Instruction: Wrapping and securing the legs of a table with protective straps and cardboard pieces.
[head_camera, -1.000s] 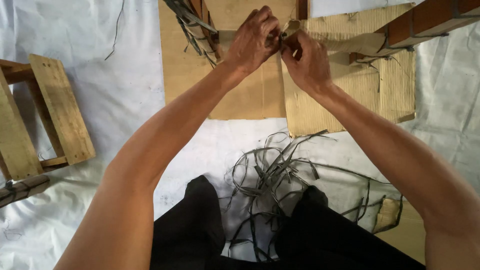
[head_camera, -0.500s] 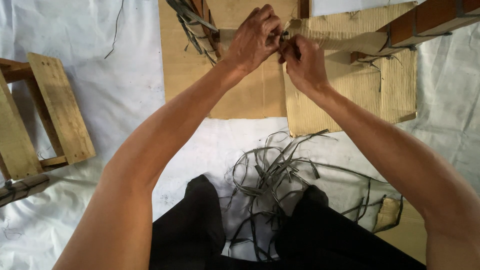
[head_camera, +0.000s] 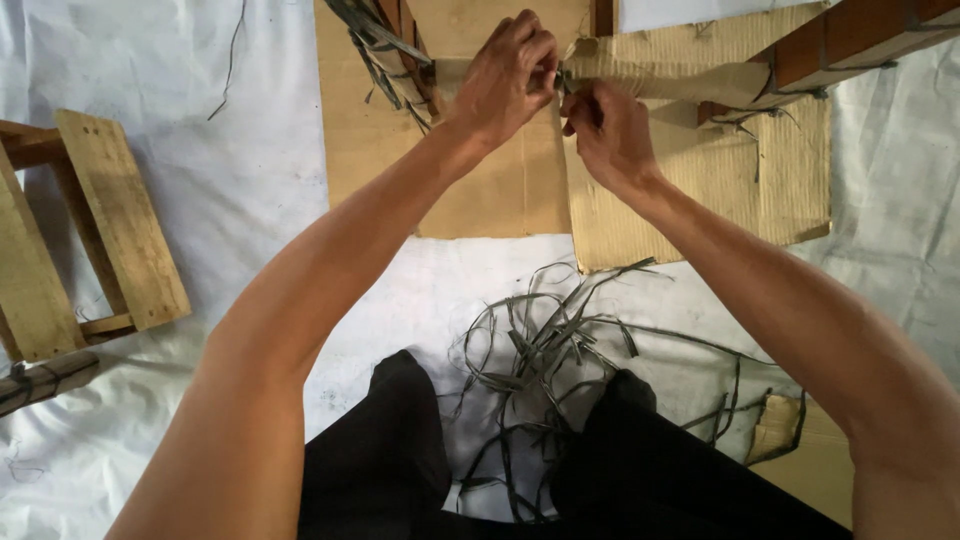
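Observation:
My left hand (head_camera: 512, 72) and my right hand (head_camera: 606, 130) meet at the top of the view, fingers pinched together at the end of a cardboard wrap (head_camera: 668, 82) folded round a wooden bar. My left hand grips the edge of the wrap. My right hand pinches a thin dark strip (head_camera: 562, 80) just beside it; the fingers hide most of the strip. The bar joins a reddish-brown wooden frame (head_camera: 850, 35) at the upper right, which is bound with more dark strips.
Two cardboard sheets (head_camera: 490, 190) (head_camera: 730, 185) lie on a white floor sheet (head_camera: 240, 200). A bundle of dark strips (head_camera: 385, 50) hangs at the upper left; a loose pile of strips (head_camera: 545, 350) lies by my knees in black trousers (head_camera: 390, 460). A pale wooden stool (head_camera: 110, 230) stands left.
My right hand has dropped a little below the wrap's end and pulled slightly toward me. My left hand stays where it was.

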